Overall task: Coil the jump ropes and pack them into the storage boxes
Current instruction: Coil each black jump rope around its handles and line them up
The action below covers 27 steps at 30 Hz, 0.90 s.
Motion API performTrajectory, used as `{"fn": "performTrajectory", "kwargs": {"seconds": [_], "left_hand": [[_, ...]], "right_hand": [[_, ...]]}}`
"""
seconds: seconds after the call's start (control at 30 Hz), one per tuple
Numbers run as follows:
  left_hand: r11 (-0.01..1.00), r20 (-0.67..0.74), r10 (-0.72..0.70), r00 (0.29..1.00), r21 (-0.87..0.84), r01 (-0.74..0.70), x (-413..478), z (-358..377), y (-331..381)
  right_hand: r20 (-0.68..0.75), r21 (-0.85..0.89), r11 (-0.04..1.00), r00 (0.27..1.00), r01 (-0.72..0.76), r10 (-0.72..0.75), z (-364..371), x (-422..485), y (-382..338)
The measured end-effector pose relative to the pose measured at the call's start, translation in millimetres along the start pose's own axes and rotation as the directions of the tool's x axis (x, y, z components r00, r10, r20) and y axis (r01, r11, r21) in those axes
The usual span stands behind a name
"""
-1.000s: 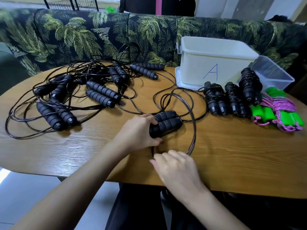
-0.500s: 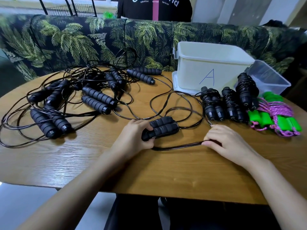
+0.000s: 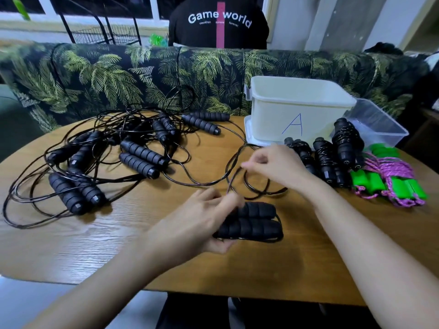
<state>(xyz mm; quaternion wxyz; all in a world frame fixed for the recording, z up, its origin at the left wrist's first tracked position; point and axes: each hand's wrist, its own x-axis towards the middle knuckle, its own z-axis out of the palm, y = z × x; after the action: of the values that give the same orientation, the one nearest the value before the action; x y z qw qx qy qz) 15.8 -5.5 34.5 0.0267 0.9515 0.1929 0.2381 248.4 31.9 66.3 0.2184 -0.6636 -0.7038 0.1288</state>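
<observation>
The right hand point(image 3: 273, 167) has lifted the cord point(image 3: 231, 184) off the bench point(image 3: 95, 245); the left hand point(image 3: 199, 219) pulled the handles point(image 3: 251, 222) nearer.

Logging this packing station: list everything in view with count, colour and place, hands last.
table: one, brown wood, under everything
white box: one, marked A, table's far right
clear box: one, transparent, right of white box
coiled ropes: three, black, before white box
green-handled bundle: one, pink cord, right edge
loose ropes: several, black, tangled at left
handle pair: one, black, centre front
sofa: one, leaf-print green, behind table
left hand: one, grips handle pair
right hand: one, pinches black cord
</observation>
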Motion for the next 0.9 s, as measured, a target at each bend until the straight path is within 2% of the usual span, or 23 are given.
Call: {"fn": "performTrajectory", "kwargs": {"seconds": [0.1,0.2,0.27,0.37,0.47,0.6,0.7,0.8,0.9], "left_hand": [[0.983,-0.050,-0.137,0.989,0.118,0.142,-4.2,0.9,-2.4],[0.966,-0.121,-0.252,0.960,0.036,0.258,-9.2,-1.6,-9.6],[0.957,-0.162,-0.289,0.944,-0.056,0.283,-11.0,-4.0,-7.8],[0.962,-0.154,-0.271,0.950,-0.022,0.271,-11.4,-3.5,2.6],[0.969,-0.088,-0.240,0.967,0.033,0.243,-14.8,4.4,5.4],[0.967,-0.035,-0.251,0.967,0.044,0.253,-11.7,9.3,6.9],[0.943,-0.089,-0.333,0.939,-0.013,0.333,-3.6,13.5,6.3],[0.901,-0.124,-0.432,0.893,-0.109,0.420,4.5,12.2,2.0],[0.869,-0.139,-0.494,0.858,-0.124,0.480,10.6,5.1,0.5]], "right_hand": [[-0.139,0.037,0.997,0.988,0.067,-0.061,-11.9,-6.5,-35.6],[-0.219,-0.026,0.996,0.971,0.091,-0.094,-8.8,-31.0,-49.3],[-0.296,-0.035,0.996,0.951,0.084,-0.091,-5.3,-45.9,-48.7],[-0.370,-0.025,0.999,0.929,0.021,-0.028,-4.9,-56.2,-38.8],[-0.384,-0.032,0.998,0.923,-0.049,0.033,-5.9,-58.5,-28.8],[-0.349,0.134,0.991,0.935,-0.018,0.065,-9.8,-64.0,-31.2],[-0.333,0.206,0.977,0.943,0.046,0.026,2.8,-78.6,-48.7],[-0.326,0.181,0.975,0.943,0.131,-0.066,25.6,-103.3,-58.8],[-0.274,0.282,0.952,0.961,0.122,-0.042,38.5,-122.9,-52.6]]}}
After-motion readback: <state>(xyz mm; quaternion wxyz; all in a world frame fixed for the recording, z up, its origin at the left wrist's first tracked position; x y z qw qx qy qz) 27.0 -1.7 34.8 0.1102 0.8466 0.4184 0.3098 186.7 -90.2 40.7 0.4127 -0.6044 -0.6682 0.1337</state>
